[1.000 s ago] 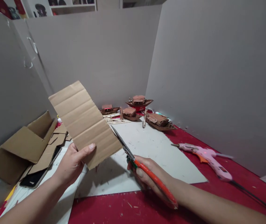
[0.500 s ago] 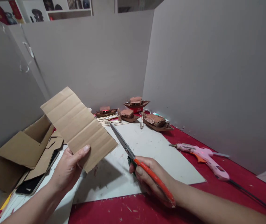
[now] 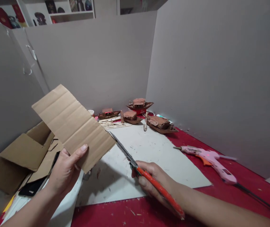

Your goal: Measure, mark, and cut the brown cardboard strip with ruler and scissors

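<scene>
My left hand (image 3: 66, 170) pinches the near corner of a long creased strip of brown cardboard (image 3: 72, 124), held up and tilted over the table. My right hand (image 3: 152, 178) is closed on the orange handles of a pair of scissors (image 3: 135, 164). The blades point up and left, and their tip meets the strip's right edge. Both hands hover over a grey board (image 3: 149, 157) lying on the red table (image 3: 220, 195).
A pink glue gun (image 3: 210, 159) with its cord lies at the right. Several small brown model boats (image 3: 159, 123) and wooden sticks (image 3: 112, 123) stand at the back. An open cardboard box (image 3: 18, 156), scraps and a dark phone (image 3: 32, 187) are at the left. Grey partition walls enclose the table.
The cardboard strip has shifted left and slightly down with my left hand. The scissors have swung so their tip now reaches the strip's edge.
</scene>
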Demonstrator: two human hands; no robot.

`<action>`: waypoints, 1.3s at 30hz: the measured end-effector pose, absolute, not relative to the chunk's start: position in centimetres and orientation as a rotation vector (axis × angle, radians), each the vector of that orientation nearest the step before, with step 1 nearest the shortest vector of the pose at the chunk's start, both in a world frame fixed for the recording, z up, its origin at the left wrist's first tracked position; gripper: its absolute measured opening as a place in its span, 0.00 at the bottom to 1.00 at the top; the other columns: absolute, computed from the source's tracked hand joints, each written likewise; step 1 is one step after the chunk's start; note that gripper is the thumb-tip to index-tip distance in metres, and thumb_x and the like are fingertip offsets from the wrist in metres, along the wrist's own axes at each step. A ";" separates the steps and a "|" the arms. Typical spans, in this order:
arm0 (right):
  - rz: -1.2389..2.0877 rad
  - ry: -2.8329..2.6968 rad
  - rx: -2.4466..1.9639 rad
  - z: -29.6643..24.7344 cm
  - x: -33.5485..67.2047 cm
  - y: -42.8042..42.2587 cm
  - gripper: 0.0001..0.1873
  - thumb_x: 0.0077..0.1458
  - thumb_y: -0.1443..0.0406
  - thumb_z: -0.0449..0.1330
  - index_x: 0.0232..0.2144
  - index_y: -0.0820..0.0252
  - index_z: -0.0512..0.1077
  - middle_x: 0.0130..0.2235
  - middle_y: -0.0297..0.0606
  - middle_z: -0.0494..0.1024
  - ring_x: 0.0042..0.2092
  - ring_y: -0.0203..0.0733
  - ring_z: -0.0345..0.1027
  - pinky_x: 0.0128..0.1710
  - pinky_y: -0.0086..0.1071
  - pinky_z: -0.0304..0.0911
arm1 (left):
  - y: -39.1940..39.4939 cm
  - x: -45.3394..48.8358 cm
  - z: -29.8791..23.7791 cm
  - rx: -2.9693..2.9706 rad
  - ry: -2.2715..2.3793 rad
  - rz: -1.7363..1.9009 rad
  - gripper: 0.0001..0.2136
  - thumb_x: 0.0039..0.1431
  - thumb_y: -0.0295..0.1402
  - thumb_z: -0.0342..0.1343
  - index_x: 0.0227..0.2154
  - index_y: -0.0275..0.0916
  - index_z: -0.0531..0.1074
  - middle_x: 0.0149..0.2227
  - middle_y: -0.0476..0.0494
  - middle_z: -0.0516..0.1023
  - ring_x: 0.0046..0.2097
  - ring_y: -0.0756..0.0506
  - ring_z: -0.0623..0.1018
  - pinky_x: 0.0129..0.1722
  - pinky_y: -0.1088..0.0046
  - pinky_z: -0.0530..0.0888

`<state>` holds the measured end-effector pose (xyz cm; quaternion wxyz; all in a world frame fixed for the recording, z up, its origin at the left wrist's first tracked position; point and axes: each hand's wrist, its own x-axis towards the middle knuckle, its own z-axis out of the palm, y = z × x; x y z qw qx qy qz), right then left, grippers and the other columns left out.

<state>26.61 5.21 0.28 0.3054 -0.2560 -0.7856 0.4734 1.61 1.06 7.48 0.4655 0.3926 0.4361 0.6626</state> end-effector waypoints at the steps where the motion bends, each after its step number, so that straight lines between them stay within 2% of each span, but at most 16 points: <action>1: 1.252 -2.088 -0.696 0.1 26.7 5.3 0.28 0.59 0.39 0.48 0.28 0.57 0.60 0.22 0.27 0.56 0.23 0.33 0.48 0.21 0.28 0.49 | 1.1 1.6 7.5 0.965 1.077 1.625 0.30 0.48 0.33 0.70 0.56 0.42 0.71 0.48 0.41 0.82 0.47 0.37 0.81 0.45 0.68 0.79; 10: 1.101 -2.155 -0.793 -0.6 27.0 5.8 0.22 0.60 0.46 0.52 0.27 0.57 0.60 0.22 0.27 0.59 0.23 0.32 0.47 0.21 0.27 0.49 | 0.9 1.4 7.4 0.969 1.108 1.636 0.34 0.46 0.33 0.71 0.59 0.43 0.68 0.47 0.41 0.82 0.46 0.36 0.81 0.45 0.67 0.80; 17: 1.308 -1.977 -0.803 -1.2 26.6 5.6 0.26 0.55 0.43 0.57 0.23 0.56 0.56 0.21 0.25 0.53 0.22 0.31 0.45 0.20 0.27 0.46 | 1.0 1.3 7.1 0.982 1.080 1.644 0.35 0.48 0.32 0.70 0.60 0.45 0.66 0.48 0.42 0.81 0.46 0.38 0.81 0.44 0.69 0.79; 22: 1.360 -1.882 -0.903 -0.6 26.2 6.1 0.25 0.54 0.44 0.59 0.23 0.55 0.57 0.19 0.24 0.54 0.20 0.30 0.46 0.18 0.26 0.44 | 0.9 1.5 7.5 0.941 1.058 1.598 0.30 0.48 0.32 0.69 0.56 0.42 0.70 0.43 0.42 0.83 0.40 0.41 0.82 0.37 0.71 0.80; 24: 1.214 -1.911 -1.020 -0.1 26.5 7.1 0.24 0.55 0.46 0.59 0.23 0.56 0.58 0.19 0.26 0.57 0.21 0.32 0.50 0.19 0.27 0.47 | 0.9 2.0 7.1 0.923 1.062 1.546 0.26 0.48 0.33 0.70 0.52 0.38 0.74 0.38 0.42 0.84 0.34 0.43 0.82 0.31 0.73 0.79; 26: 0.887 -2.049 -1.185 0.4 27.0 8.3 0.22 0.55 0.48 0.59 0.22 0.57 0.62 0.21 0.30 0.64 0.24 0.36 0.57 0.23 0.28 0.51 | 1.0 2.7 6.2 0.891 1.065 1.444 0.21 0.48 0.34 0.70 0.46 0.36 0.77 0.35 0.41 0.84 0.31 0.43 0.81 0.29 0.73 0.78; 29: 0.438 -2.219 -1.491 0.9 28.0 10.1 0.17 0.57 0.53 0.57 0.23 0.59 0.69 0.24 0.38 0.72 0.26 0.40 0.63 0.26 0.31 0.51 | 1.1 3.8 3.9 0.809 1.021 1.226 0.19 0.50 0.34 0.69 0.45 0.34 0.77 0.38 0.36 0.84 0.36 0.41 0.82 0.36 0.69 0.78; 31: 0.353 -2.222 -1.572 0.9 28.7 11.0 0.16 0.56 0.54 0.59 0.24 0.59 0.71 0.25 0.41 0.74 0.27 0.43 0.65 0.26 0.32 0.50 | 1.3 4.2 2.4 0.786 0.980 1.112 0.19 0.52 0.34 0.67 0.46 0.34 0.76 0.42 0.34 0.83 0.39 0.41 0.82 0.37 0.69 0.77; 32: 0.338 -2.210 -1.591 0.8 29.1 11.4 0.16 0.56 0.54 0.60 0.25 0.60 0.72 0.25 0.43 0.74 0.27 0.44 0.66 0.26 0.33 0.50 | 1.5 4.3 1.7 0.789 0.978 1.064 0.18 0.53 0.34 0.67 0.46 0.34 0.76 0.42 0.34 0.82 0.38 0.42 0.82 0.35 0.71 0.76; 36: 0.253 -2.205 -1.691 -0.1 29.9 12.6 0.16 0.55 0.55 0.61 0.26 0.62 0.73 0.27 0.50 0.76 0.31 0.49 0.71 0.28 0.35 0.53 | 2.1 3.8 -0.1 0.802 1.002 0.880 0.21 0.52 0.38 0.67 0.46 0.32 0.75 0.34 0.38 0.82 0.26 0.49 0.76 0.18 0.78 0.69; 39: 0.204 -2.262 -1.775 -0.7 30.1 13.3 0.15 0.54 0.56 0.61 0.28 0.63 0.74 0.29 0.52 0.78 0.32 0.54 0.73 0.28 0.36 0.56 | 2.4 3.4 -0.6 0.786 1.002 0.770 0.23 0.49 0.40 0.67 0.45 0.30 0.75 0.31 0.38 0.80 0.24 0.48 0.76 0.16 0.78 0.69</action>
